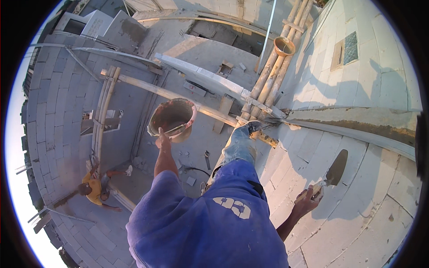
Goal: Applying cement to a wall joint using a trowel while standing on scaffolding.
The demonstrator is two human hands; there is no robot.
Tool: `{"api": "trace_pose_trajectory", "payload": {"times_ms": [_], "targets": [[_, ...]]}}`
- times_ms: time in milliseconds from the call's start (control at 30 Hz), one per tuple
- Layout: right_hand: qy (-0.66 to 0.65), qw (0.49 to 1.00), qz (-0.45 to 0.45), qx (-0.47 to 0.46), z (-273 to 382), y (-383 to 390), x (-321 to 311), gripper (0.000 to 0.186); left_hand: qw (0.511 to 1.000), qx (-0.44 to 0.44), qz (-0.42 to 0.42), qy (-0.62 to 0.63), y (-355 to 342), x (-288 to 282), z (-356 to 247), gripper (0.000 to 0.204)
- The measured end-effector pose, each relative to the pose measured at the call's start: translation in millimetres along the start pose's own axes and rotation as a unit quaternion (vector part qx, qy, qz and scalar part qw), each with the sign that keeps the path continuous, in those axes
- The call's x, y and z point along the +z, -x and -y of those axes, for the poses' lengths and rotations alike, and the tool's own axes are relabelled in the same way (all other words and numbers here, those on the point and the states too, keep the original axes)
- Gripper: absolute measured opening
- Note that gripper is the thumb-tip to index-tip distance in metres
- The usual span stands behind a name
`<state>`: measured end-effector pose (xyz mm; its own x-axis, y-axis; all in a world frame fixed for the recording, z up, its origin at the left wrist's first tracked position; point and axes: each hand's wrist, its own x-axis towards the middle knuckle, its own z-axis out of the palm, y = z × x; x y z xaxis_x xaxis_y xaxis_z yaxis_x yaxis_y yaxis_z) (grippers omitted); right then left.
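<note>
My left hand (163, 140) is closed around the handle of a mortar bucket (186, 133), held out to the left over the drop beside the poles. The bucket is tilted, its inside crusted with grey and reddish residue; I cannot tell how much it holds. Out to the right, my right hand (307, 201) grips the pale handle of a trowel (338, 168), its pointed blade directed up and away from me beside the block wall (330, 214). The blade's shadow and mine fall on the wall. One shoe (254, 127) of mine rests on the bundled poles.
Wooden scaffold poles (268, 85) run ahead along the wall, with a brownish bucket (283, 52) on them. A long pole (178, 97) crosses to the left. A grey ledge (357, 134) juts from the right wall. Another person (94, 191) in yellow is at the lower left.
</note>
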<state>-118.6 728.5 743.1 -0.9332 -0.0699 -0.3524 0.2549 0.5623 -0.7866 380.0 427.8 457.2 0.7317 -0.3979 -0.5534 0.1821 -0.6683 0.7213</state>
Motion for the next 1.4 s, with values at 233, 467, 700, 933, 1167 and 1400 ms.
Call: {"api": "trace_pose_trajectory", "payload": {"times_ms": [233,467,700,933,1167,1400], "targets": [[-0.031,0.998,-0.044,-0.026,-18,8,1,0.049,0.841,-0.108,0.298,-0.439,39,6,21,0.096],[0.041,0.999,-0.021,-0.026,-31,29,-12,0.046,0.539,0.043,0.551,-0.636,183,112,47,0.074],[0.002,0.992,-0.072,-0.103,2,76,-92,0.047,0.46,0.537,0.617,-0.345,377,258,-57,0.046],[0.171,0.889,-0.265,-0.332,99,130,-200,0.048,0.444,0.609,0.656,-0.039,616,307,-215,0.04],[0.364,0.715,-0.426,-0.417,239,117,-260,0.043,0.386,0.668,0.618,0.152,827,374,-311,0.038],[0.387,0.808,-0.322,-0.305,319,44,-276,0.041,0.312,0.642,0.672,0.198,989,419,-330,0.041]]}}
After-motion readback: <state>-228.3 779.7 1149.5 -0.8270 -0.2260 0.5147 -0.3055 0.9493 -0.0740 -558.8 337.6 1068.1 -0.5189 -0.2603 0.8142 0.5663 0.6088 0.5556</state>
